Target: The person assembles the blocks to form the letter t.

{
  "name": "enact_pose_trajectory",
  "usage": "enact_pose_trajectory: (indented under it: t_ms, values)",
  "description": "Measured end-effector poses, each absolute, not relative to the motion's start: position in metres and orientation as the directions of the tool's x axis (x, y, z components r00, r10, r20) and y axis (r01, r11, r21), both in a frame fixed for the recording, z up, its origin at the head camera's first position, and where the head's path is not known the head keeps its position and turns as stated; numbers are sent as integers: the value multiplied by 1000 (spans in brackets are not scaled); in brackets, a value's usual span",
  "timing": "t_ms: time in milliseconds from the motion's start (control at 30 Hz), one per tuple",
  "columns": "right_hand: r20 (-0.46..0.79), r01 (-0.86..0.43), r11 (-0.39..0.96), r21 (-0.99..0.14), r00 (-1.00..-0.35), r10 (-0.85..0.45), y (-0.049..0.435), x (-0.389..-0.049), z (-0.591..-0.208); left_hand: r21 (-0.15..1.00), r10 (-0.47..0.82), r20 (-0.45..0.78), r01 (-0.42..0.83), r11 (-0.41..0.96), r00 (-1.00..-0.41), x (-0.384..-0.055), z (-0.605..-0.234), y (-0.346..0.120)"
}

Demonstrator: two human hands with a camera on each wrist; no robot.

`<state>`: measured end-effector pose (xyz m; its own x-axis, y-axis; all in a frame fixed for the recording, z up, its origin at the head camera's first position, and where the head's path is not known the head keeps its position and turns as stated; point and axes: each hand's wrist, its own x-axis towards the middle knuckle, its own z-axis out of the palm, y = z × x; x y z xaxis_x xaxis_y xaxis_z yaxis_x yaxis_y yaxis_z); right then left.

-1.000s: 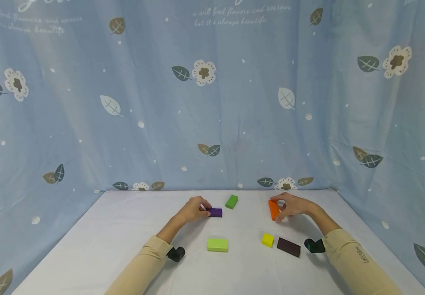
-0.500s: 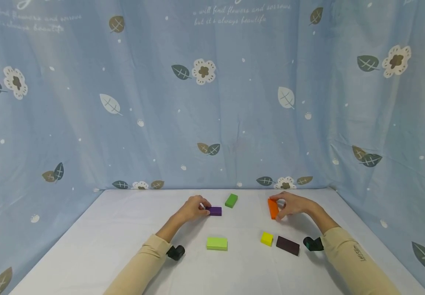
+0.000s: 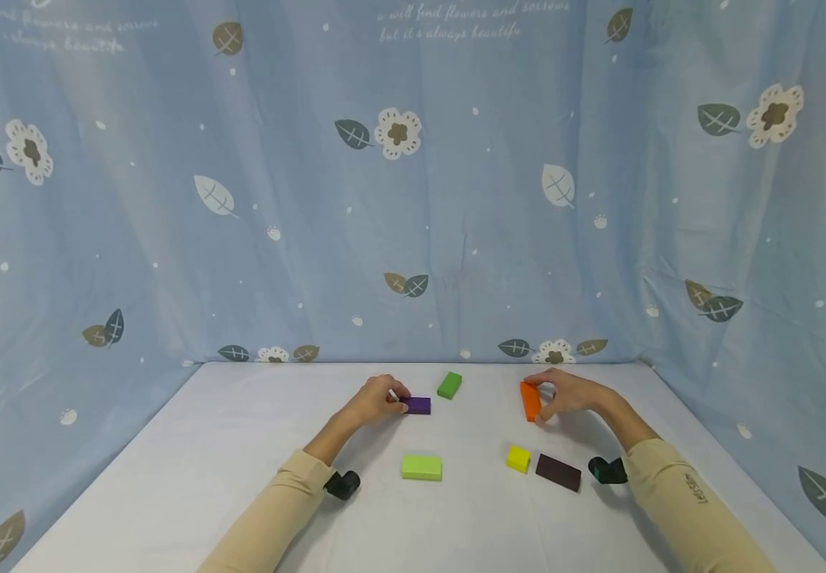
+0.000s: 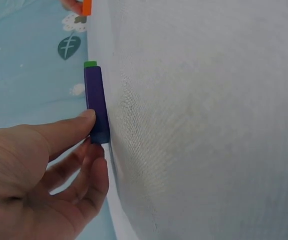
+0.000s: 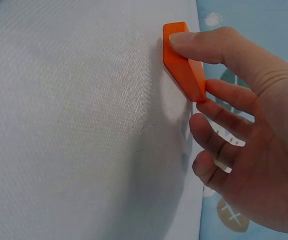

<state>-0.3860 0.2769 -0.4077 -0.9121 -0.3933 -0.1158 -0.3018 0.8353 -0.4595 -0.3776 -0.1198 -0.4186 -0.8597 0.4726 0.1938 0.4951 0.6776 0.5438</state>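
Observation:
My left hand (image 3: 375,399) pinches the left end of a purple block (image 3: 418,406) lying on the white table. In the left wrist view the thumb presses the purple block's (image 4: 96,95) near side, with the other fingers curled beyond it. Farther right, my right hand (image 3: 569,393) holds an orange block (image 3: 531,402) by its two ends. The right wrist view has the thumb on one end of the orange block (image 5: 180,62) and a fingertip at the other. A green block (image 3: 450,386) lies just behind and right of the purple one.
Nearer on the white table (image 3: 241,477) lie a lime-green block (image 3: 422,468), a small yellow block (image 3: 518,459) and a dark brown block (image 3: 559,473). A blue curtain (image 3: 313,199) with leaves and flowers encloses the back and sides.
The head view has tilted a little, so the table appears slightly higher. Both hands and all the blocks keep their places on it.

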Motion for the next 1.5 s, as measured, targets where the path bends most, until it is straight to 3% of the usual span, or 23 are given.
enact_pose_trajectory:
  t_ms: [833,1500]
  values:
    - [-101,-304,807,-507,-908,-406,277,-390,-413,533,470,216,507,677,-856,-382,-424,-122]
    - [-48,-348,824,-446,-911,-411,278,-388,-413,542,479,211,510,668,-852,-381,-423,-123]
